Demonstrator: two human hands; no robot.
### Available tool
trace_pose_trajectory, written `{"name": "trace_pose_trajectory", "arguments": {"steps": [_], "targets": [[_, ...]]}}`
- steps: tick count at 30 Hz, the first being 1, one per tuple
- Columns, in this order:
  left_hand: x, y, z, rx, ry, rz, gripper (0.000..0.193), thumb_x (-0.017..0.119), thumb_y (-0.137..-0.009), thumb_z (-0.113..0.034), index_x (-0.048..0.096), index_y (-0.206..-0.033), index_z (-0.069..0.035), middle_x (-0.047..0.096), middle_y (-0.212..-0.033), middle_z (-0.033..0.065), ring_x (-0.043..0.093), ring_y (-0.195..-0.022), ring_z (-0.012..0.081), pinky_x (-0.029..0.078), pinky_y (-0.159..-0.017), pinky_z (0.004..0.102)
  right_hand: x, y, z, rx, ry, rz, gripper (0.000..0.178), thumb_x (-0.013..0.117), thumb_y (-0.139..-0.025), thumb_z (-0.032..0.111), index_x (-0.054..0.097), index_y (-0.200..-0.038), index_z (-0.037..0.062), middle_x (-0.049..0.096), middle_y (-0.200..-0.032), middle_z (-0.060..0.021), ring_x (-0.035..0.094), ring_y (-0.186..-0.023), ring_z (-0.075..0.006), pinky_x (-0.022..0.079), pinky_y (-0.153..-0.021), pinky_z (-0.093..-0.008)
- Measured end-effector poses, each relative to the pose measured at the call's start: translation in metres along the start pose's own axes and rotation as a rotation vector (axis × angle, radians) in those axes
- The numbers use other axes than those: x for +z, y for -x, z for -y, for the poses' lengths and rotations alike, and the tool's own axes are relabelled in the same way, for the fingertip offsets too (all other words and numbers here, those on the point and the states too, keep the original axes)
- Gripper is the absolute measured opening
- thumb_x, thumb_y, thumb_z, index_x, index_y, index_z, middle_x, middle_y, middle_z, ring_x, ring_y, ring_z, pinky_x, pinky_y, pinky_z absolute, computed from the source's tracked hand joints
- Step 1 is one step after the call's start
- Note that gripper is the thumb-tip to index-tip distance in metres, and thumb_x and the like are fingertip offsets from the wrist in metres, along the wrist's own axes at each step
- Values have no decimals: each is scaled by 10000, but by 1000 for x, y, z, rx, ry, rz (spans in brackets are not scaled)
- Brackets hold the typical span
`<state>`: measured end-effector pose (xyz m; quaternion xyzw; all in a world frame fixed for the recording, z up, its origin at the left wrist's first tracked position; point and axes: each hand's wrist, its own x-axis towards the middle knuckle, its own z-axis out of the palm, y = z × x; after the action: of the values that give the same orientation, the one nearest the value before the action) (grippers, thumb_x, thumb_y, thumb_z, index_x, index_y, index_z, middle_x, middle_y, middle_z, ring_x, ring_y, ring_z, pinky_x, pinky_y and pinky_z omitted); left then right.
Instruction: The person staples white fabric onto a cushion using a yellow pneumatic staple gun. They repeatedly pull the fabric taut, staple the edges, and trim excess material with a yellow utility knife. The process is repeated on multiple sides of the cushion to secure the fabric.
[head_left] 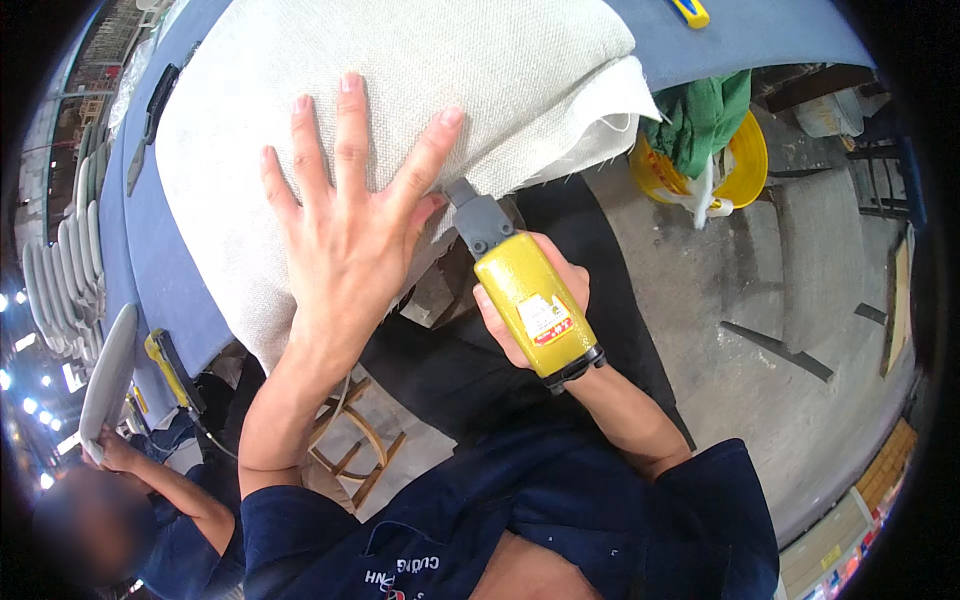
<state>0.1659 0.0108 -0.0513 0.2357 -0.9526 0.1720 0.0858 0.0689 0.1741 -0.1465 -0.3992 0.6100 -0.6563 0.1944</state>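
At 12 o'clock from the worker, on a blue work surface [760,40]: cream woven fabric [235,130], draped broad, frayed at its near edge. Left hand [350,235] flat on it, fingers fanned wide, thumb out toward the edge. Right hand [568,268] wrapped round the body of a yellow staple gun [530,295], just right of centre, grey nose aimed toward 11. Nose beside the left thumb, at the fabric's edge; from where I stand, cannot tell whether it touches.

Around them: dark knife [155,115] at 10; yellow-and-blue tool handle [692,12] at 1; yellow bucket [755,165] at 2, green cloth [705,120] hanging in it. Second yellow tool [172,370] just below 9. At 8, a co-worker's hand [120,455] grips a pale grey panel [110,370].
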Motion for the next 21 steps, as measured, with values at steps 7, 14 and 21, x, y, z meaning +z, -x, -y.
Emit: {"name": "trace_pose_trajectory", "arguments": {"steps": [7, 14, 21], "targets": [[2, 0, 2, 17, 13, 14, 1024, 886, -757, -123, 415, -1589, -490, 260, -1726, 174, 301, -1544, 473, 320, -1169, 719, 18, 0, -12, -63, 1, 0, 416, 854, -775, 156, 638, -1093, -1, 745, -847, -70, 745, -692, -218, 555, -649, -288], [-3, -2, 4, 52, -67, 49, 876, 827, -848, -232, 431, -1581, -500, 321, -1671, 238, 341, -1490, 540, 328, -1083, 793, 18, 4, -20, -122, -4, 81, 375, 875, -756, 205, 655, -992, 13, 695, -769, -77, 710, -606, -250, 517, -562, -299], [-8, -2, 8, 68, 37, 6, 869, 795, -892, -350, 363, -1646, -375, 216, -1736, 207, 252, -1558, 508, 271, -1173, 750, 22, 1, -7, -142, -82, 25, 389, 862, -770, 144, 667, -1075, 2, 734, -842, -92, 760, -692, -246, 566, -625, -298]]}}
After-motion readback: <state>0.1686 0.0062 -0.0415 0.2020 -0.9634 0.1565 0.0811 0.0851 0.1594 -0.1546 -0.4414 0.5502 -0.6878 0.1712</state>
